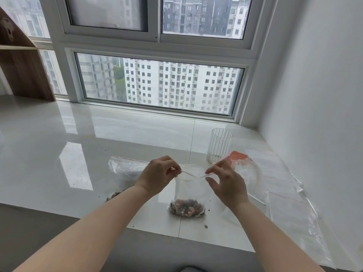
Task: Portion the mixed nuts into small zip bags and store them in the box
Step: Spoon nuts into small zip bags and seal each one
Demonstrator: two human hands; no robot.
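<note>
Windowsill (117,138): a glossy white tiled ledge under the window is carrying everything here.
Large clear bags (290,185): lying flat on the right of the sill, near the wall.
Nut supply bag (123,169): a bigger clear bag is lying behind the left hand, with nuts showing at its near end.
Ribbed glass (220,148): standing upright behind the right hand.
Small zip bag (188,189): hanging upright between the two hands, its bottom resting on the sill near the front edge.
Left hand (157,175): its fingers are pinching the left end of the bag's zip strip.
Right hand (227,179): thumb and forefinger are pinching the right end of the strip, the other fingers spreading loose.
Mixed nuts (186,208): sitting in a heap at the bottom of the small zip bag.
Crumbs (205,226): a few bits are lying on the sill beside the bag.
</note>
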